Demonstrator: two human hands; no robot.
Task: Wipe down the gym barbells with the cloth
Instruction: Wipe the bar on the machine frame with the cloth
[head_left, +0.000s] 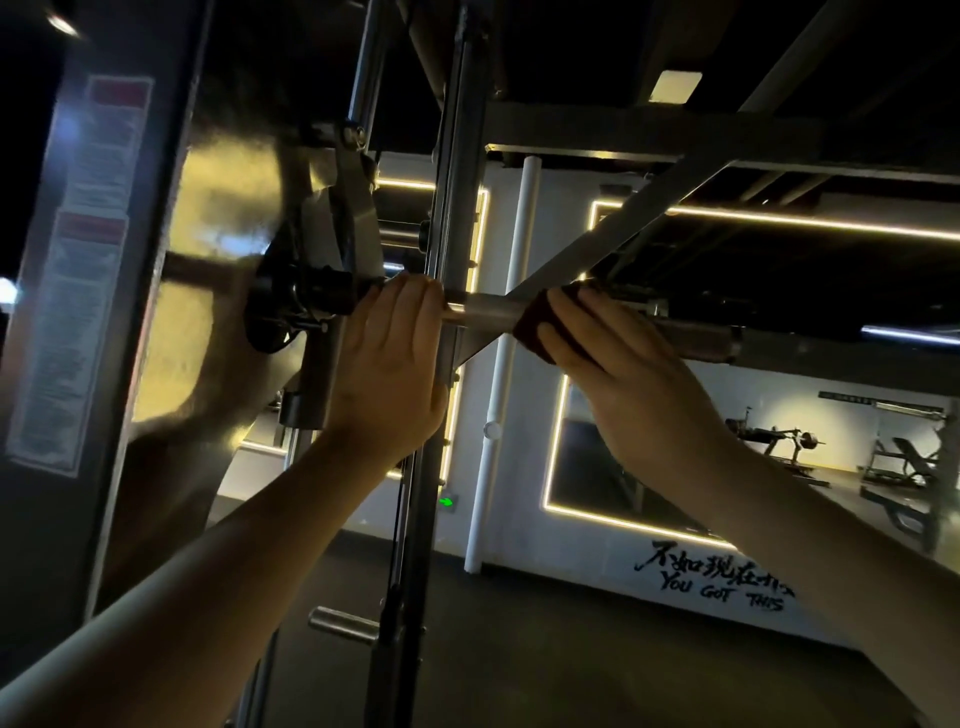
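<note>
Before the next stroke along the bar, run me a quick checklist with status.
1. Cloth on bar: ok, wrapped round it under the right hand.
2. Left hand steadying the bar: ok, fingers curled over it beside the black hub.
3. Bare stretch between the hands: ok, nothing on it.
4. Path rightward: cannot tell; the bar runs into shadow and a diagonal brace crosses its line.
5. Bar locked in place: cannot tell; too dark to see any catch.
</note>
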